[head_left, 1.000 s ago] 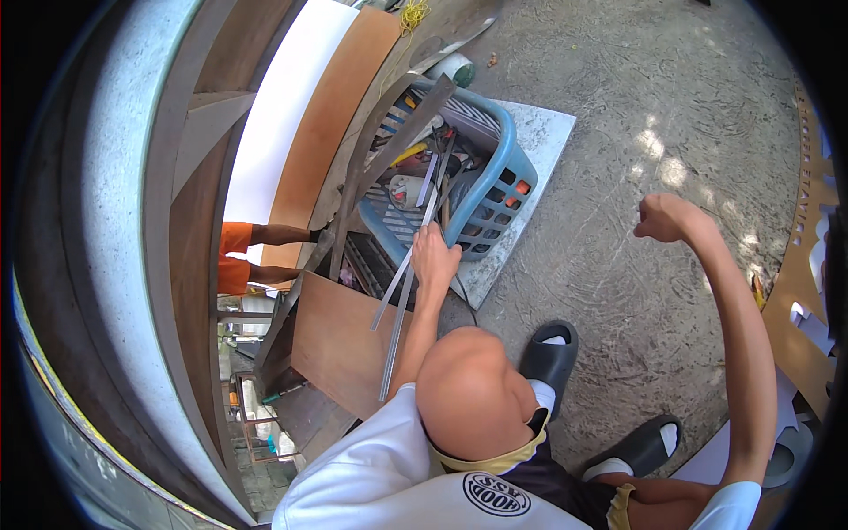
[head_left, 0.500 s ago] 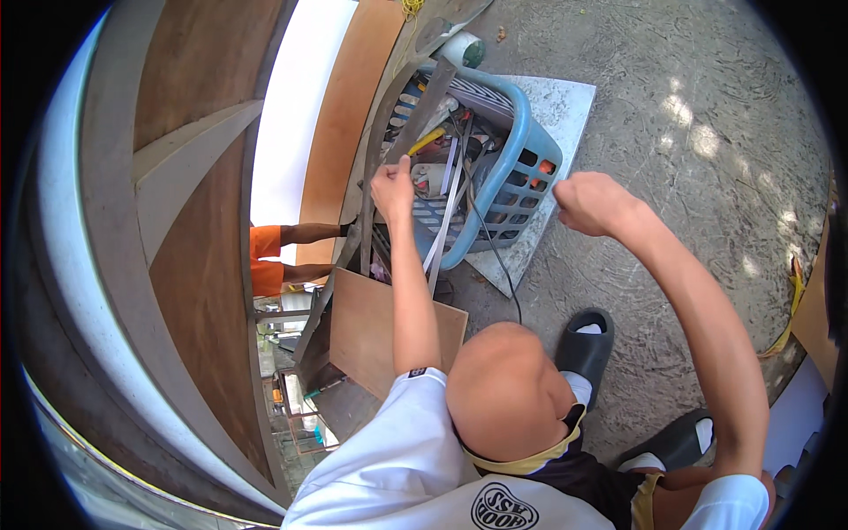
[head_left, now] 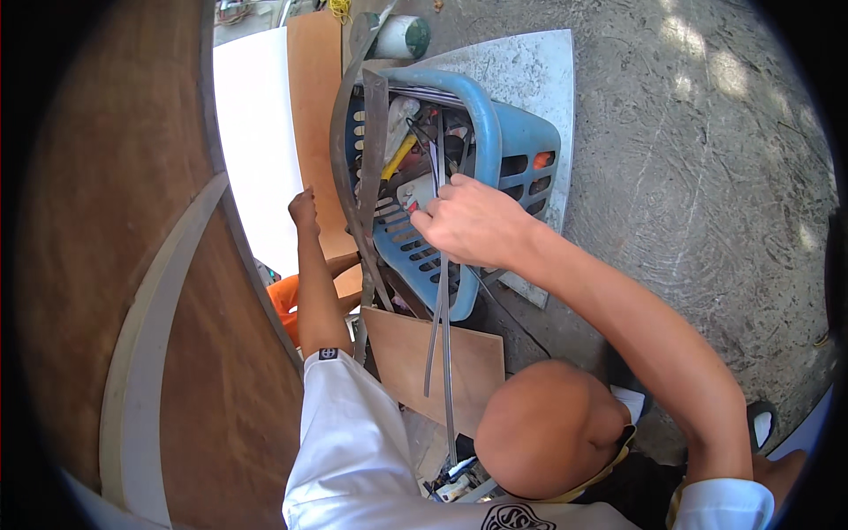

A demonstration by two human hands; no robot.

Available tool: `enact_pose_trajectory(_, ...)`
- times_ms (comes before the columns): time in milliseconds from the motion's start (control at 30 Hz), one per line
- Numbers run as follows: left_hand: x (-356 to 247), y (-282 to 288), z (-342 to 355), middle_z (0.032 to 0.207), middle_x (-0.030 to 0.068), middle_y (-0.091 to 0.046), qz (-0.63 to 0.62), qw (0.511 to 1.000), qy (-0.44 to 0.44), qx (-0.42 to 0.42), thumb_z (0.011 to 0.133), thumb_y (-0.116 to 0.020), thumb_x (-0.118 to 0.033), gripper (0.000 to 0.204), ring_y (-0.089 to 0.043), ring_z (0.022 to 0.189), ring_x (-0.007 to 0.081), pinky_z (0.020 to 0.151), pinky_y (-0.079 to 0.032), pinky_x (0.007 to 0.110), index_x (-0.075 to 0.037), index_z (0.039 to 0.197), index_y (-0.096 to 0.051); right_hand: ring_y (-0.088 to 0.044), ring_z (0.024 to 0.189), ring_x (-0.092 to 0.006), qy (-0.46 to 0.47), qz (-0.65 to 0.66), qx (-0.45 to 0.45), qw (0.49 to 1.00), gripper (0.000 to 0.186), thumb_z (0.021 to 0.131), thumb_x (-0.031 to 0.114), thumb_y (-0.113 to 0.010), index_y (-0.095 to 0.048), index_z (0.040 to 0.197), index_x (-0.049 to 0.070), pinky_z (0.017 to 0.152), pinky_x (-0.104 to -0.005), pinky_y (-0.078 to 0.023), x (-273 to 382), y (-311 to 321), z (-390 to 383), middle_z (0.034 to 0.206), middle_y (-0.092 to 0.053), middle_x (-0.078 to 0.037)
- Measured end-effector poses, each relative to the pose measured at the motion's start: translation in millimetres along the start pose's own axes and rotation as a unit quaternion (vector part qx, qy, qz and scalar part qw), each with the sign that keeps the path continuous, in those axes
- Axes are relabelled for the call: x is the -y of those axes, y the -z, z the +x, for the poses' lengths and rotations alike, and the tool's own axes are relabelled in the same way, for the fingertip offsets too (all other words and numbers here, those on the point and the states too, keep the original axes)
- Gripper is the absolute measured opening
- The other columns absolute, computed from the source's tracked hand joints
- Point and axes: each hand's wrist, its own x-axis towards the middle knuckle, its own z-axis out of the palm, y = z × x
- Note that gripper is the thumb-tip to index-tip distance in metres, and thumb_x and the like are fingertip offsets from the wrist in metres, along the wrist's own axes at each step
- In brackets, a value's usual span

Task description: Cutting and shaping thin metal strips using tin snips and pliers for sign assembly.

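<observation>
A blue plastic laundry basket (head_left: 526, 132) full of mixed items stands in front of me. My right hand (head_left: 473, 221) is over it, fingers closed around thin grey strips (head_left: 445, 327) that run from inside the basket down across a small plywood panel (head_left: 433, 358). Inside the basket lies a tool with a yellow handle (head_left: 399, 157). My left hand (head_left: 303, 212) is raised left of the basket, in front of a brown board (head_left: 320, 115). Its fingers are curled, and what they hold, if anything, is hidden. A broad grey strip (head_left: 374, 132) leans across the basket's left side.
A white sheet (head_left: 555, 79) lies under the basket on rough concrete ground (head_left: 671, 177). Behind the basket is a white and green cylinder (head_left: 402, 37). Large brown panels (head_left: 221, 371) rise at left. Another person's orange clothing (head_left: 284, 300) and arms show beyond my left arm.
My right hand has moved left from outside the basket onto the thin strips, which now lie over the plywood panel. My left hand has left the broad strip. The view has shifted.
</observation>
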Motion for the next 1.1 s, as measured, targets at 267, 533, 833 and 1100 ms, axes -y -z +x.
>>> enact_pose_trajectory(267,-135.5,-98.5,-10.5,0.09,0.0142,-0.071,0.001,0.956,-0.252,0.147,0.096,-0.063,-0.018,0.028,-0.068,0.075,0.0187,0.074,-0.055,0.029,0.005,0.109,-0.07,-0.058,0.071,-0.0208,0.016,0.022,-0.036,0.999,0.023,0.078,0.031,-0.068,-0.06,0.072,0.01,0.069,-0.0332,-0.042,-40.0,-35.7,-20.4,0.068,-0.061,-0.003)
enact_pose_trajectory(533,-148.4,-167.9,13.5,0.108,0.0108,-0.07,0.224,0.891,-0.059,0.392,0.093,-0.061,-0.034,0.04,-0.069,0.087,0.0199,0.08,-0.056,0.034,-0.005,0.12,-0.067,-0.055,0.077,-0.0188,0.017,0.027,-0.051,0.998,0.026,0.075,0.034,-0.07,-0.055,0.071,0.012,0.07,-0.0317,-0.04,-35.5,-34.8,-8.7,0.07,-0.055,-0.001)
enact_pose_trajectory(833,-109.8,-222.8,99.1,0.116,0.0153,-0.068,0.156,0.948,-0.161,0.225,0.094,-0.065,-0.032,0.042,-0.068,0.094,0.0266,0.076,-0.057,0.039,-0.008,0.128,-0.062,-0.055,0.075,-0.0189,0.019,0.035,-0.074,0.996,0.028,0.073,0.034,-0.071,-0.055,0.07,0.012,0.07,-0.0311,-0.04,-37.3,-31.2,-8.2,0.07,-0.055,-0.001)
enact_pose_trajectory(1100,-93.8,-273.8,3.5,0.117,0.0364,-0.064,0.173,0.938,-0.249,0.17,0.086,-0.068,-0.046,0.064,-0.06,0.115,0.0516,0.097,-0.048,0.053,0.004,0.124,-0.052,-0.056,0.076,-0.0189,0.016,0.019,-0.013,1.0,0.03,0.07,0.035,-0.072,-0.054,0.07,0.012,0.07,-0.0307,-0.04,-52.8,-45.2,-40.6,0.071,-0.055,-0.001)
